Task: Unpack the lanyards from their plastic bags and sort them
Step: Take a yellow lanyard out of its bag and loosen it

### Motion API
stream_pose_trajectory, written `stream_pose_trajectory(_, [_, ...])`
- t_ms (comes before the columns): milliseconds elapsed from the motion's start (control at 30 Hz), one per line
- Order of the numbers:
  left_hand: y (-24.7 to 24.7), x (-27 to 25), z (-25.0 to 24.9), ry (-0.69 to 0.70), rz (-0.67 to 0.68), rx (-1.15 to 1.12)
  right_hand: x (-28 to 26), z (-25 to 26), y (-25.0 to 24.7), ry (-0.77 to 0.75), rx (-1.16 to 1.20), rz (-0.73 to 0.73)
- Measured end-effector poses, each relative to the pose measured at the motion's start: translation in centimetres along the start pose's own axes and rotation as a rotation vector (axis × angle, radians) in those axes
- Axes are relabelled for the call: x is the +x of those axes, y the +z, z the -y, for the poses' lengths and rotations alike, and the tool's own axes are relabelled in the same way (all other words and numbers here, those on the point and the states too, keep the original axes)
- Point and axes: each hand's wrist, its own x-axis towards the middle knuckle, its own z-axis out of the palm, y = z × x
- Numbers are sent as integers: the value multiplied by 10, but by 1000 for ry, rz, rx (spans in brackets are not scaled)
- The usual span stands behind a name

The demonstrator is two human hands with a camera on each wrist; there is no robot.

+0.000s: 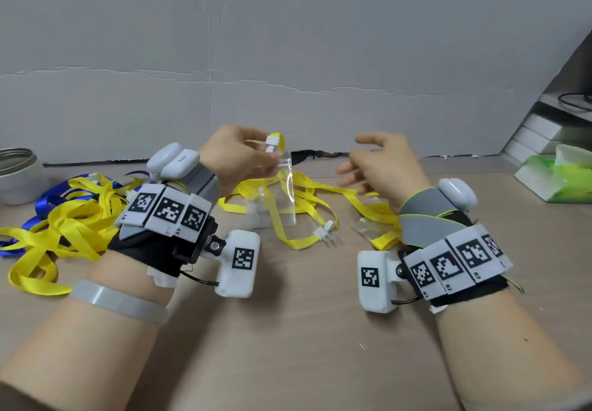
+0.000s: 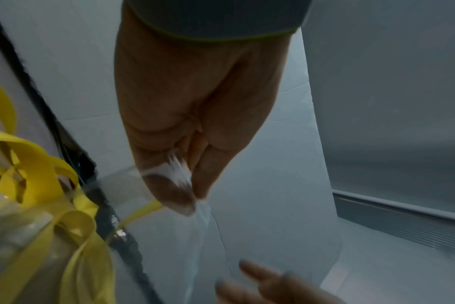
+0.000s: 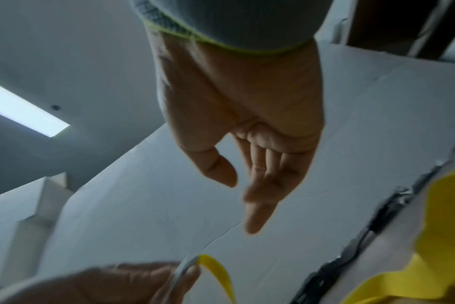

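Clear film, thin and floppy: plastic bag [image 1: 286, 183] hanging from left hand [image 1: 238, 154] at centre of head view, lifted above the table [image 1: 288, 330]; pinched at its top edge between thumb and fingertips [image 2: 169, 191], along w/ white clip [image 1: 272, 143] and yellow lanyard [image 1: 281, 141] end poking out upper side. Right hand [image 1: 381, 162] just beside, centre-right, fingers loosely spread, holding nothing, not touching bag.

Handling, as a guess: bag v. light, slick, no stiffness, prob. slips under a weak pinch; best taken low on the bag body w/ right hand, then pulled away while left keeps the hard clip; clip = only rigid, grippy part. Ribbon soft, limp, tangle-prone; likely to snag on bag mouth if yanked.

Loose yellow lanyards [image 1: 307, 196] and what looks like more bags on table below, mid-frame; yellow-and-blue lanyard pile [image 1: 64, 215] at left edge, prob. the sorted heap.
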Motion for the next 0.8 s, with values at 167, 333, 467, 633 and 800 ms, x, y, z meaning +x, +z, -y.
stream_pose_trajectory(167, [5, -8, -4, 17, 246, 175, -8, 10, 16, -296, -109, 76])
stream_pose_trajectory(333, [11, -20, -14, 192, 318, 397, -19, 14, 21, -334, -6, 207])
stream_pose_trajectory(467, [9, -23, -19, 196, 345, 315, -18, 14, 17, -314, 105, 257])
stream_pose_trajectory(633, [5, -21, -20, 217, 366, 316, -18, 10, 17, -274, 151, 357])
stream_pose_trajectory(800, [2, -18, -22, 291, 329, 371, -16, 4, 19, -286, 115, 354])
